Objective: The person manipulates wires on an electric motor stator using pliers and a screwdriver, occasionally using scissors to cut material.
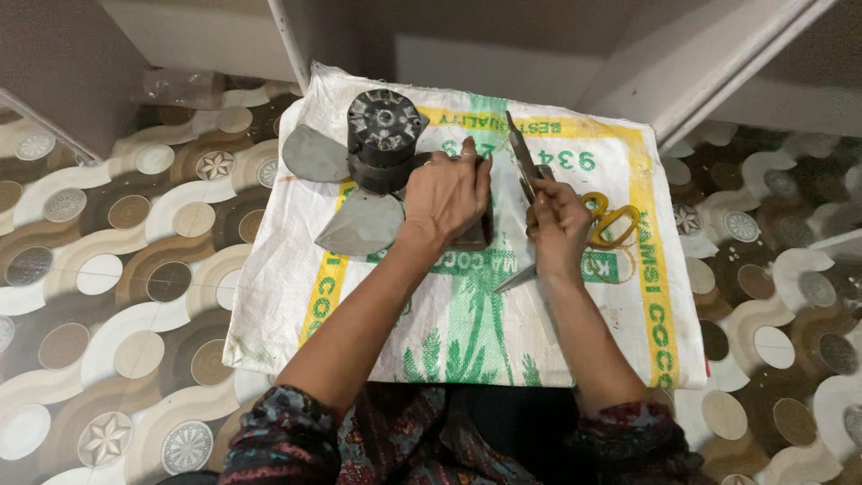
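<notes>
On the patterned tile floor lay a white woven sack with green and yellow print, spread flat as a mat; upon it sat a small fan assembly, its dark ribbed motor hub standing upright with grey metal blades fanning out to the left and front; the hub looked dense and heavy for its size, rigid, and best gripped around its cylindrical side, while the blades looked thin and stiff with edges that could bend or cut, so a poor place to take hold; the left hand lay palm-down, fingers curled over a dark part just right of the hub, pressing it to the sack, though what exactly lay beneath it I could not tell; the right hand was closed in a fist around a long, flat metal tool, blade-like and pointing away from the person, its lower end poking out below the wrist; it looked stiff, slim and likely slippery, safest held by the middle as it was; just beside that hand, touching the sack, lay scissors with yellow handles.
</notes>
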